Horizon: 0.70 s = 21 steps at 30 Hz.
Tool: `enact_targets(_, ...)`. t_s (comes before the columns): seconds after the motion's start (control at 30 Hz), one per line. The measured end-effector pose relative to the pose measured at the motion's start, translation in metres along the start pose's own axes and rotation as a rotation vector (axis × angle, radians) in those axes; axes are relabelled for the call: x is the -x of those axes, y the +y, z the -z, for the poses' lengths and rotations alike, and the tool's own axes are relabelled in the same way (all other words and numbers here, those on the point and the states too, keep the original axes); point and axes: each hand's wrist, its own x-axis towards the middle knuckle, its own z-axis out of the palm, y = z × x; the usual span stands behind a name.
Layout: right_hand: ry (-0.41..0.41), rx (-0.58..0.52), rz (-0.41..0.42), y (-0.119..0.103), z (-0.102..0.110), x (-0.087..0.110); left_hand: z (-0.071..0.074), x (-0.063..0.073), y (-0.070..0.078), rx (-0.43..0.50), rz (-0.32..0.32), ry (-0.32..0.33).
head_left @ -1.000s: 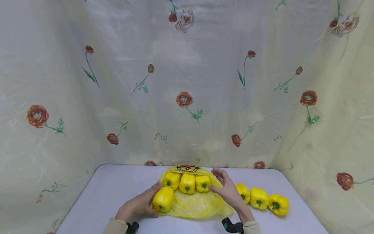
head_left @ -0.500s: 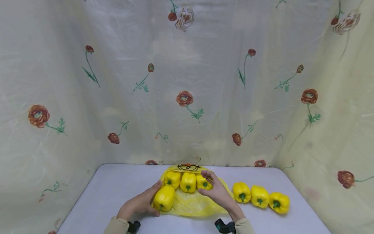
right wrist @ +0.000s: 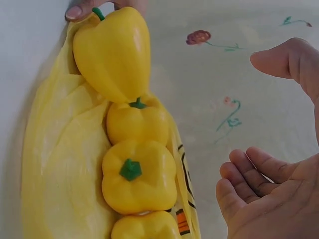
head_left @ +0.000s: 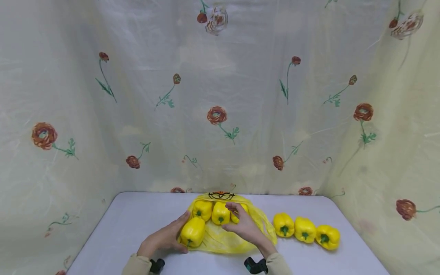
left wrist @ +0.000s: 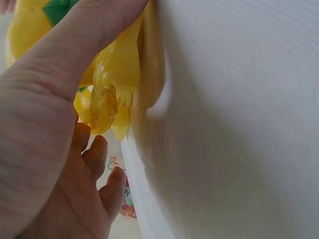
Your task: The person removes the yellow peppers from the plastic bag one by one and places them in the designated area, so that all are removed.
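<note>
A yellow plastic bag [head_left: 230,242] lies on the table with its mouth toward me. Three yellow bell peppers [head_left: 220,214] sit in a row inside it, the right one partly hidden by my right hand. A fourth bell pepper [head_left: 193,231] lies at the bag's front left, stem toward me. My left hand [head_left: 164,237] cups that side, thumb at the bag's edge [right wrist: 75,22] and fingers behind the pepper. Above the bag hovers my right hand [head_left: 245,228], fingers loosely bent, thumb apart, holding nothing. In the right wrist view a gap separates it from the peppers.
Three more yellow bell peppers [head_left: 305,230] stand in a row on the white table [head_left: 130,217] to the right of the bag. Behind the table hangs a flowered curtain [head_left: 254,152]. Both wrists carry black straps.
My right hand has moved left from the bag's right edge to over the row of peppers, uncovering the loose peppers at right. The left hand has stayed in place.
</note>
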Motion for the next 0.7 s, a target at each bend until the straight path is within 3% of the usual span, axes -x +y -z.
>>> enact_targets(0.47, -0.076, 0.012, -0.059, 0.005, -0.042, -0.007, -0.001, 0.001, 0.001, 0.017, -0.002, 0.009)
enact_targets(0.7, -0.092, 0.044, -0.028, 0.011, -0.059, -0.011, -0.001, 0.003, 0.000, -0.002, -0.005, 0.010)
